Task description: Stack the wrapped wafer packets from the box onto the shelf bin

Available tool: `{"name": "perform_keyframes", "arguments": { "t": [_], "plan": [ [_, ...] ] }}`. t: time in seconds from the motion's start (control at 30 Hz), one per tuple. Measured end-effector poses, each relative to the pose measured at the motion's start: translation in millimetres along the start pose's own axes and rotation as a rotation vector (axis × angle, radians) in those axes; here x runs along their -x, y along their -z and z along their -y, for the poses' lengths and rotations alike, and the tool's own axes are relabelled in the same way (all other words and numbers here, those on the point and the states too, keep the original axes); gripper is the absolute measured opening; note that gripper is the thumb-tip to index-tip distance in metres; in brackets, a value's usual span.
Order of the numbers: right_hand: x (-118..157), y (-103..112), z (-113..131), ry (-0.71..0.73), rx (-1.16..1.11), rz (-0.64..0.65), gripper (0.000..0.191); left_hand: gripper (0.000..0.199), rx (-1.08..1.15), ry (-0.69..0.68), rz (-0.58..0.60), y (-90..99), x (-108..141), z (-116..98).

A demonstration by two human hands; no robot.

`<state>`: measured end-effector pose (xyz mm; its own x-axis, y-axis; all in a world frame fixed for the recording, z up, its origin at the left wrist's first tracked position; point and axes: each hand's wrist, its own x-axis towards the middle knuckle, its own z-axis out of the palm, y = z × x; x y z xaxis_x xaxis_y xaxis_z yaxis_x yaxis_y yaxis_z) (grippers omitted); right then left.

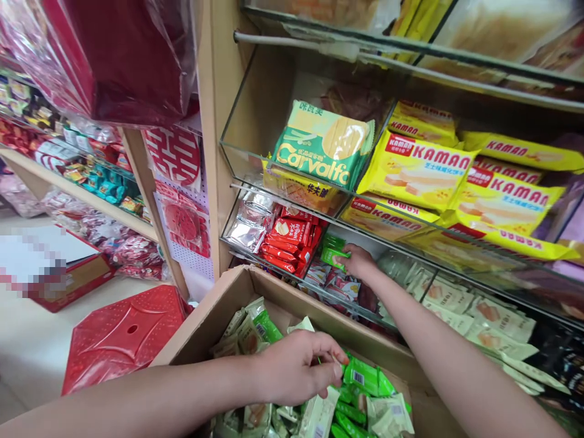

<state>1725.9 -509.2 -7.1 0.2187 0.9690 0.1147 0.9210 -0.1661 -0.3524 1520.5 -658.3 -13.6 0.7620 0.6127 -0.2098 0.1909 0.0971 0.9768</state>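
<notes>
My right hand (359,263) reaches into a lower glass shelf compartment, its fingers closed on a green snack packet (335,258). More green wrapping shows just behind that packet. Lower down, my left hand (303,368) hovers over an open cardboard box (292,299). Its fingers are loosely curled, thumb and fingertips apart, and I see nothing held in them. Inside the box lie several green packets (362,376) and cream-coloured packets (319,413), mixed together. The left forearm covers part of the contents.
Red packets (292,240) and silver packets (249,228) fill the compartment left of my right hand. Above are yellow wafer packs (420,164) and a green biscuit pack (323,143) behind glass. Cream packets (493,313) lie to the right. A red plastic stool (128,334) stands left of the box.
</notes>
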Motion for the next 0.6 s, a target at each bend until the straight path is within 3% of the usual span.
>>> {"name": "perform_keyframes", "arguments": {
  "t": [0.13,0.3,0.5,0.6],
  "plan": [
    [-18,-20,3,-0.050,0.011,-0.029,0.026,0.026,-0.210,-0.005,-0.005,3.1,2,4],
    [-19,-29,1,-0.086,-0.026,-0.081,0.060,0.029,-0.518,-0.063,0.018,6.6,11,-9],
    [-22,-45,-10,-0.074,-0.200,-0.092,0.061,0.023,-0.872,-0.320,0.251,10.6,12,-11],
    [-24,-49,-15,-0.090,-0.293,-0.092,0.065,0.008,-1.121,-0.463,0.281,10.3,9,-1]
  ]
}}
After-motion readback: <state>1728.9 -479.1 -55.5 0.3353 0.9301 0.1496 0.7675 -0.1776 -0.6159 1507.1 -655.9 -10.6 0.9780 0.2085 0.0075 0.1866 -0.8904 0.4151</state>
